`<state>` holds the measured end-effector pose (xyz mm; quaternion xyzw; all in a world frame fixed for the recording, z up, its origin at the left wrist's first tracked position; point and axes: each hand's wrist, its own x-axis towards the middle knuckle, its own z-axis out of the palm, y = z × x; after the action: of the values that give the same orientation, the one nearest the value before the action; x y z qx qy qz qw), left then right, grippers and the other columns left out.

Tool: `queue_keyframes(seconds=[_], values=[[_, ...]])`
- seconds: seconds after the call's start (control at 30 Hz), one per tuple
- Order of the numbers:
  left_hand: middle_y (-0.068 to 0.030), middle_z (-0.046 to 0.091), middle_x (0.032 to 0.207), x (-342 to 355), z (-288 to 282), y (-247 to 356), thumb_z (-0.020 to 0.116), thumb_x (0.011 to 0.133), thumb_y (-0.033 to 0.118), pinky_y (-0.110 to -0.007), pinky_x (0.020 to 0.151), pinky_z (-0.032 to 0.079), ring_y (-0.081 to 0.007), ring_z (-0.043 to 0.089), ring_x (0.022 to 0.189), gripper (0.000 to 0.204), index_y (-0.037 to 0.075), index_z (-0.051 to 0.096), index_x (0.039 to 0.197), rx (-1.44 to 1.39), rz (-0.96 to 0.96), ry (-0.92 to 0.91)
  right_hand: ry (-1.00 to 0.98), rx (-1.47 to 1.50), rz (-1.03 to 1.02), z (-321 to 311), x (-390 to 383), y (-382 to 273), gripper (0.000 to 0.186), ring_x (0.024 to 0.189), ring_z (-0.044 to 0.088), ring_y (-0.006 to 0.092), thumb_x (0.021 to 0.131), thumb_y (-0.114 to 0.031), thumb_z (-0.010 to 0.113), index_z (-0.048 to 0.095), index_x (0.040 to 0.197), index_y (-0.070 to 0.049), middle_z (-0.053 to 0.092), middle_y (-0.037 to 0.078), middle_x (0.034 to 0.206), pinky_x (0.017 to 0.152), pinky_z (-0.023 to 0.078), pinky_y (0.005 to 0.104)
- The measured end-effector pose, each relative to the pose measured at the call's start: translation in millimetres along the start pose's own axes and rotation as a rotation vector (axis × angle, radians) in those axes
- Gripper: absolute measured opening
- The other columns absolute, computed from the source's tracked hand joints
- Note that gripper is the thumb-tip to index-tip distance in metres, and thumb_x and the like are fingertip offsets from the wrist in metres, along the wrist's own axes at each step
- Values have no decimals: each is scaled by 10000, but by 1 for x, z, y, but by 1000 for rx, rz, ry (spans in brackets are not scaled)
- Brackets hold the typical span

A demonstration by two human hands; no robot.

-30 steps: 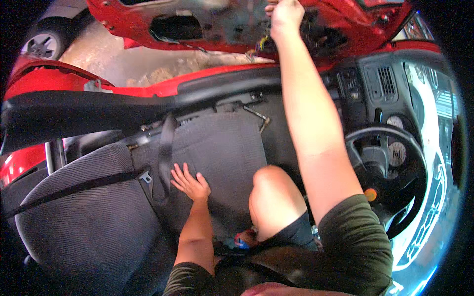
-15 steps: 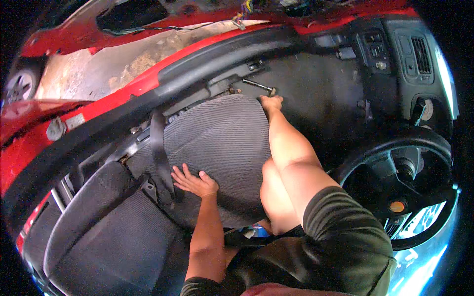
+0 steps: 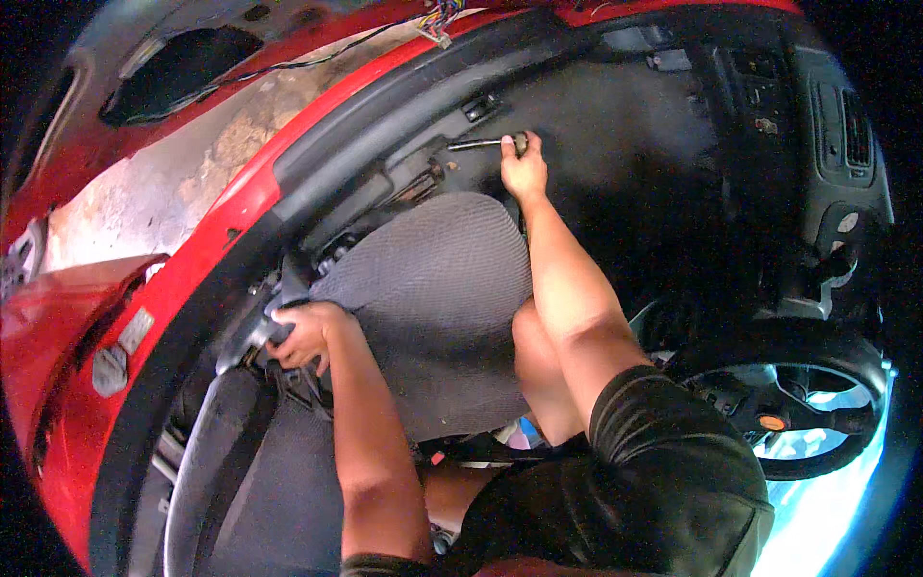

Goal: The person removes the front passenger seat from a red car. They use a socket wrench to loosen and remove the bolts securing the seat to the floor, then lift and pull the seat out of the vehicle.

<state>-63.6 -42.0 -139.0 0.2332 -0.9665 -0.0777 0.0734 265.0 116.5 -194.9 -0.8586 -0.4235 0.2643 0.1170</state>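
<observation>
While right hand (image 3: pixel 524 171) pinches metal tool (image 3: pixel 484 144) on floor, left hand (image 3: pixel 306 334) clamps seat edge (image 3: pixel 288 317) beside door sill (image 3: pixel 231 231).

left hand (image 3: pixel 303 334): fingers curled, arm bent, low | right hand (image 3: pixel 524 168): arm stretched forward, fingers closed

Left hand (image 3: pixel 306 334) fingertips hidden behind seat edge.

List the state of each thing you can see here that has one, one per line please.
Left hand: gripping the outer edge of the grey fabric car seat.
Right hand: closed on the slim metal tool on the dark floor.
Red car door: open, inner panel stripped, coloured wires hanging loose.
Black steering wheel: mounted, untouched.
</observation>
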Motion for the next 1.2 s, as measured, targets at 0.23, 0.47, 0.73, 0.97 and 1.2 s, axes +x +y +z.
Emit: queue_keyframes(seconds=[0.23, 0.47, 0.73, 0.97, 1.2], values=[[-144, 430, 1519, -2, 21, -5, 637, 934, 611, -735, 1167, 229, -370, 397, 1466, 732, 155, 448, 1473, 40, 92, -42, -218, -346, -78, -39, -7, -54, 514, 1064, 688, 510, 1042, -428, 552, 491, 1441, -110, 727, 296, 1129, 950, 537, 575], [-91, 419, 1526, -3, 30, -7, 650, 931, 589, -751, 1174, 208, -356, 379, 1480, 716, 186, 428, 1480, 13, 88, -62, -225, -389, -18, -35, -10, -71, 493, 1069, 693, 487, 1052, -393, 533, 505, 1416, -61, 728, 288, 1131, 963, 535, 567], [-44, 399, 1543, 4, 35, -18, 656, 922, 591, -783, 1172, 177, -353, 356, 1498, 720, 206, 417, 1481, -11, 48, -49, -781, -199, 409, -44, 22, -93, 270, 662, 601, 195, 1091, -233, 477, 582, 1119, 15, 616, 133, 869, 480, 508, 378], [-95, 376, 1578, 4, 32, -15, 656, 911, 629, -789, 1177, 123, -379, 305, 1525, 790, 191, 395, 1515, 17, 15, -63, -376, 463, 608, -36, -19, -99, 222, 640, 649, 256, 1034, -140, 494, 559, 1126, 51, 605, 157, 918, 493, 598, 399], [-116, 343, 1600, 2, 32, -17, 639, 923, 625, -789, 1182, 98, -377, 274, 1541, 794, 188, 370, 1529, -14, 19, -83, -265, 542, 623, -34, -46, -112, 149, 546, 600, 242, 968, -62, 511, 590, 978, 65, 623, 173, 892, 422, 547, 404]])
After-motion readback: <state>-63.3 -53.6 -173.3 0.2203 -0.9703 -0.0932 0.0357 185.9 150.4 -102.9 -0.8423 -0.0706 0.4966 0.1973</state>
